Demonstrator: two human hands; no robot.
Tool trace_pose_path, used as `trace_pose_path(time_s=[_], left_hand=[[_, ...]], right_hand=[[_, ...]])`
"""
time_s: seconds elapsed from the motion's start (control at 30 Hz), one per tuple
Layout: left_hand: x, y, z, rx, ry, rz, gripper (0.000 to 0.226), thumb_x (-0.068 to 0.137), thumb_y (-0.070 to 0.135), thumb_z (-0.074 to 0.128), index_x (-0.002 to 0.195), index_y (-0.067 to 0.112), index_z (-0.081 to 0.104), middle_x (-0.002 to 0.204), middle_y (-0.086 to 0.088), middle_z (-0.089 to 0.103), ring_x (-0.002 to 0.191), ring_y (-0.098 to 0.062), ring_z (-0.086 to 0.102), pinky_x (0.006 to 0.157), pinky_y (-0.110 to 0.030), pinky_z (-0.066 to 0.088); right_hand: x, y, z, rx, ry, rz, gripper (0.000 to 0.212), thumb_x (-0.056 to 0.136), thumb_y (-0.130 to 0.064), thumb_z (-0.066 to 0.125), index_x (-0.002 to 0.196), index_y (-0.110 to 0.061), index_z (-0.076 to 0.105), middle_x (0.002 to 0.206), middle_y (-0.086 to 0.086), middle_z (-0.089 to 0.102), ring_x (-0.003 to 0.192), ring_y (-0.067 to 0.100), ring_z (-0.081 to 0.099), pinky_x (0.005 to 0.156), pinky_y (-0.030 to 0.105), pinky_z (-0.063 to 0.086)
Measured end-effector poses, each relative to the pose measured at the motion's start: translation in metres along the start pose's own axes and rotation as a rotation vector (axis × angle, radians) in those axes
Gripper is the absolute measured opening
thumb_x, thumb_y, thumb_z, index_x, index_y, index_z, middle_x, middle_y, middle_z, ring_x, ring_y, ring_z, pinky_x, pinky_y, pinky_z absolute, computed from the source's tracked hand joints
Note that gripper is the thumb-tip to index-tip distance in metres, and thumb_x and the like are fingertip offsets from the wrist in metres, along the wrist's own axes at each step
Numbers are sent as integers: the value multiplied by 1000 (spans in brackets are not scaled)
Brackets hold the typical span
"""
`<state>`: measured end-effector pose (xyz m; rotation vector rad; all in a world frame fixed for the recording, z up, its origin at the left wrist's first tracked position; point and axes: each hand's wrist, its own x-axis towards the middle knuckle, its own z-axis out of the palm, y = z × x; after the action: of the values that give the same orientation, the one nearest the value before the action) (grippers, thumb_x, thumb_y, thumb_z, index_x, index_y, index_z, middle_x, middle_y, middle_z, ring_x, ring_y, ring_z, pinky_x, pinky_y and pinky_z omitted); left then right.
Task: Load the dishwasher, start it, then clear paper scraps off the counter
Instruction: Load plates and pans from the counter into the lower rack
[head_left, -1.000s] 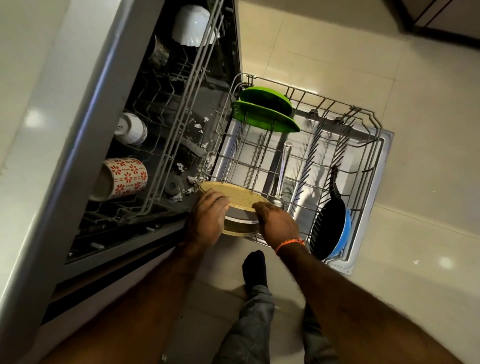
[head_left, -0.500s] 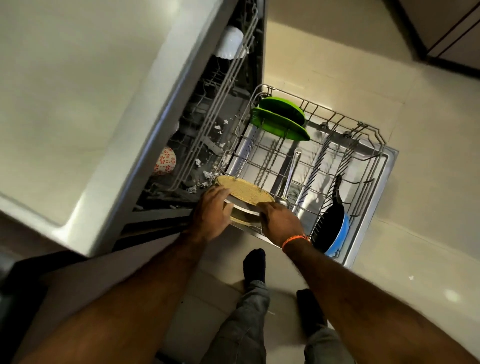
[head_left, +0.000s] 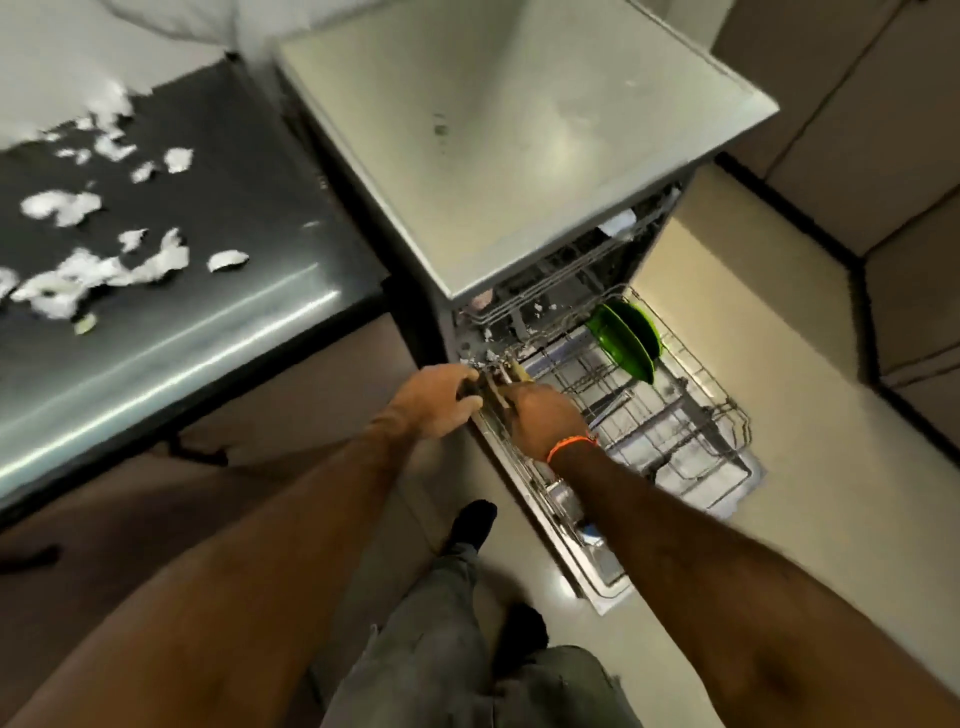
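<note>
Head view: the left hand (head_left: 434, 397) and right hand (head_left: 543, 415) curl their fingers round the edges of a tan plate (head_left: 511, 375), held tilted over the near corner of the pulled-out lower rack (head_left: 717, 395). Beyond the fingertips stand two green plates (head_left: 626, 338), open rack wires between. Paper scraps (head_left: 98, 270) litter the dark counter (head_left: 218, 332), well left of the fingers.
</note>
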<state>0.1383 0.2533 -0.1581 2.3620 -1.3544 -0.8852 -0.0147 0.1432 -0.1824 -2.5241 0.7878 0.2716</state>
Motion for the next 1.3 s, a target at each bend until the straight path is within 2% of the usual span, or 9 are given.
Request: trace_pose_path(time_s=[0.23, 0.3, 0.53, 0.7, 0.83, 0.93, 1.1, 1.2, 1.3], left_hand=[[-139, -28, -52, 73, 261, -188, 47, 96, 31, 64, 138, 13, 59, 138, -8, 62, 128, -28, 57, 109, -34, 39], [-181, -46, -65, 54, 325, -251, 47, 94, 32, 66, 137, 13, 60, 137, -7, 64, 127, -27, 59, 110, -34, 41], [-327, -104, -106, -36, 581, -446, 41, 89, 31, 70, 128, 20, 65, 124, -3, 70, 116, -25, 65, 99, -37, 51], [-419, -162, -120, -69, 738, -616, 47, 88, 32, 69, 133, 21, 62, 125, -2, 69, 118, -23, 63, 99, -37, 50], [-483, -210, -127, -78, 792, -724, 42, 87, 32, 69, 127, 19, 65, 123, -4, 70, 117, -26, 63, 97, -39, 52], [-522, -241, -128, -115, 837, -797, 46, 89, 35, 68, 133, 23, 62, 128, -2, 68, 118, -20, 63, 100, -37, 52], [-587, -274, -124, -144, 935, -915, 43, 90, 34, 70, 130, 22, 64, 127, -3, 69, 117, -20, 64, 99, -37, 51], [-622, -295, -114, -176, 948, -1011, 41, 88, 38, 70, 128, 30, 63, 127, 2, 69, 116, -19, 64, 98, -38, 52], [-647, -311, -108, -232, 988, -1113, 46, 90, 36, 70, 134, 26, 61, 130, 0, 67, 115, -18, 63, 98, -37, 52]], right_hand=[[-39, -118, -36, -90, -37, -357, 44, 92, -21, 54, 136, -22, 58, 134, 6, 62, 119, 29, 59, 96, 37, 47], [-46, -158, -38, -124, -47, -455, 46, 92, -21, 54, 137, -24, 56, 135, 6, 61, 121, 29, 58, 98, 39, 47], [-58, -304, -35, -180, -61, -783, 43, 95, -19, 51, 137, -23, 57, 140, 3, 58, 127, 24, 54, 105, 34, 41], [-64, -412, -6, -156, -27, -950, 42, 93, -23, 54, 135, -24, 59, 135, 2, 63, 121, 25, 59, 103, 39, 47], [-70, -490, 30, -171, -46, -1033, 42, 93, -26, 56, 135, -27, 58, 134, 1, 63, 120, 25, 59, 101, 39, 48], [-75, -539, 55, -185, -58, -1096, 42, 94, -28, 55, 136, -29, 57, 135, -1, 62, 122, 23, 58, 102, 38, 48], [-90, -620, 95, -239, -157, -1227, 44, 94, -27, 56, 138, -29, 56, 139, 1, 60, 124, 25, 57, 103, 37, 45], [-98, -664, 120, -263, -214, -1319, 44, 94, -29, 56, 138, -29, 56, 139, 1, 60, 126, 24, 56, 104, 37, 45], [-104, -706, 146, -298, -285, -1409, 44, 94, -28, 54, 138, -31, 55, 137, -1, 60, 125, 24, 56, 104, 41, 47]])
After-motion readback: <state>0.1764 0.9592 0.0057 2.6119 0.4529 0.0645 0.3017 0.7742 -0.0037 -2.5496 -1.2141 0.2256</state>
